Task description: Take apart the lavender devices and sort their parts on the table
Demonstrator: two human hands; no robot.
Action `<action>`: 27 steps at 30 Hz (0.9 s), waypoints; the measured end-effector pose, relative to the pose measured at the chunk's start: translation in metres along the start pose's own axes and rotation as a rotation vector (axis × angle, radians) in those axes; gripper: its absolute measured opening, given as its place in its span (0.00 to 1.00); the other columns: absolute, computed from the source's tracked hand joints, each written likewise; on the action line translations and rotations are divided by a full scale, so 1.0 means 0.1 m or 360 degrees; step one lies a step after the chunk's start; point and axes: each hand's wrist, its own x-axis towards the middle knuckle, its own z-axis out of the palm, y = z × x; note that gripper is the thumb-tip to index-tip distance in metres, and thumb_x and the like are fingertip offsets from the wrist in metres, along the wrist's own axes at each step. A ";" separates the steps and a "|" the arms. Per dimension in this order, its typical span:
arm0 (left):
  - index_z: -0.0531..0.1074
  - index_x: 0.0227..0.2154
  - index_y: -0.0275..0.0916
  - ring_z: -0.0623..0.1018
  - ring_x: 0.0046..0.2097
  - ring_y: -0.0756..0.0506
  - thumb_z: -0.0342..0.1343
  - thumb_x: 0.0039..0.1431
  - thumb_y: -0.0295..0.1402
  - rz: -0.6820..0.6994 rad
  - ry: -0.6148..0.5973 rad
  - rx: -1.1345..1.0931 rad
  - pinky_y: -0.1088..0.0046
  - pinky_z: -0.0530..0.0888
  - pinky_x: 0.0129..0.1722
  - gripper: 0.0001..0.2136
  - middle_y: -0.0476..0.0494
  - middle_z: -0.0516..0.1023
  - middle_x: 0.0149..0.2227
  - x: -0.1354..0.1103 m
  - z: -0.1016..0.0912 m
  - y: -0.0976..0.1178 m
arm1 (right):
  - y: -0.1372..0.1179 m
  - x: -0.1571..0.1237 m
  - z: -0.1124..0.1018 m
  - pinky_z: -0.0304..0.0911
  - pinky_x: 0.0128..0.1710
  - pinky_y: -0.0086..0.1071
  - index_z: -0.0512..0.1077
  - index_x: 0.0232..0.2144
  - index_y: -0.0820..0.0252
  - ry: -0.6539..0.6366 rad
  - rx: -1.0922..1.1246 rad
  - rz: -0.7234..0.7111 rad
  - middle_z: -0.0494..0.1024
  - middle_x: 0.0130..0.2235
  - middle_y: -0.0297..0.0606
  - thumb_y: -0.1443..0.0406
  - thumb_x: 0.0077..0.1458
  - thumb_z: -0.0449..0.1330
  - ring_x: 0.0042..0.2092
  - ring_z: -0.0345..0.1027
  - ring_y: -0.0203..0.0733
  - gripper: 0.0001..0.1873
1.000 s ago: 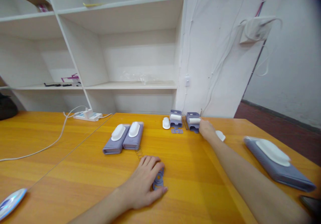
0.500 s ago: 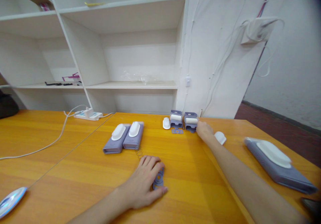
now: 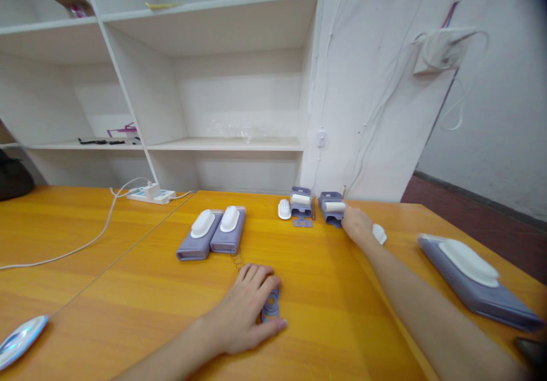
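My left hand (image 3: 245, 312) rests on the table with its fingers apart, partly over a flat purple-grey plastic piece (image 3: 271, 302) with a ring shape. A thin wire spring (image 3: 236, 261) lies just beyond its fingertips. At the back, my right hand (image 3: 358, 224) is closed on the right side of a purple-grey plastic housing (image 3: 329, 200) with a white roller (image 3: 334, 207); its fingertips are partly hidden. Left of that stands a similar housing (image 3: 301, 192), with another spring (image 3: 313, 207) beside it and a flat cut-out piece (image 3: 302, 222) in front.
Two purple-grey cases (image 3: 197, 250) with white oval parts lie at centre left. A larger one (image 3: 465, 287) lies at right. White covers (image 3: 284, 209) sit at the back and behind my right wrist (image 3: 379, 233). A power strip (image 3: 151, 195) and cable are at left, below white shelves (image 3: 226, 144).
My right hand has moved slightly right, and the housing has shifted with it. The gap to the other housing is wider, showing the spring more clearly. My left hand stays in place.
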 end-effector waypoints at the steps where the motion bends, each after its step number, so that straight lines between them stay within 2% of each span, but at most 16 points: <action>1: 0.61 0.49 0.44 0.63 0.50 0.39 0.53 0.55 0.46 0.0002 0.0001 0.0001 0.59 0.61 0.52 0.21 0.42 0.64 0.51 0.00 0.00 0.00 | 0.03 0.01 0.00 0.67 0.40 0.37 0.73 0.42 0.69 0.0003 -0.0007 0.0011 0.76 0.41 0.55 0.72 0.58 0.47 0.44 0.72 0.51 0.16; 15: 0.61 0.49 0.43 0.63 0.50 0.39 0.53 0.55 0.46 0.0009 0.0000 0.0016 0.59 0.61 0.52 0.21 0.41 0.64 0.51 0.00 -0.01 0.00 | 0.34 0.05 -0.04 0.66 0.37 0.41 0.75 0.40 0.66 0.0091 -0.0124 0.0081 0.77 0.39 0.55 0.70 0.58 0.47 0.42 0.73 0.54 0.17; 22: 0.61 0.48 0.43 0.63 0.50 0.40 0.53 0.55 0.46 0.0006 0.0000 0.0006 0.59 0.61 0.51 0.21 0.42 0.64 0.51 0.00 0.00 0.00 | 0.47 0.03 -0.09 0.65 0.36 0.40 0.75 0.39 0.66 0.0128 -0.0149 0.0126 0.76 0.37 0.55 0.68 0.58 0.47 0.40 0.73 0.53 0.17; 24: 0.61 0.49 0.43 0.63 0.50 0.40 0.53 0.55 0.45 0.0008 -0.0003 0.0002 0.59 0.61 0.52 0.21 0.42 0.64 0.51 0.00 0.00 0.00 | 0.48 -0.02 -0.12 0.64 0.36 0.41 0.75 0.39 0.65 0.0161 -0.0163 0.0106 0.76 0.38 0.54 0.67 0.57 0.48 0.42 0.71 0.55 0.16; 27: 0.61 0.49 0.43 0.63 0.50 0.40 0.54 0.55 0.45 0.0006 0.0002 -0.0003 0.59 0.61 0.52 0.21 0.42 0.64 0.51 0.00 0.00 0.00 | 0.49 -0.18 -0.14 0.62 0.41 0.45 0.73 0.41 0.66 0.0284 -0.0208 0.0068 0.72 0.45 0.57 0.65 0.57 0.49 0.51 0.63 0.61 0.16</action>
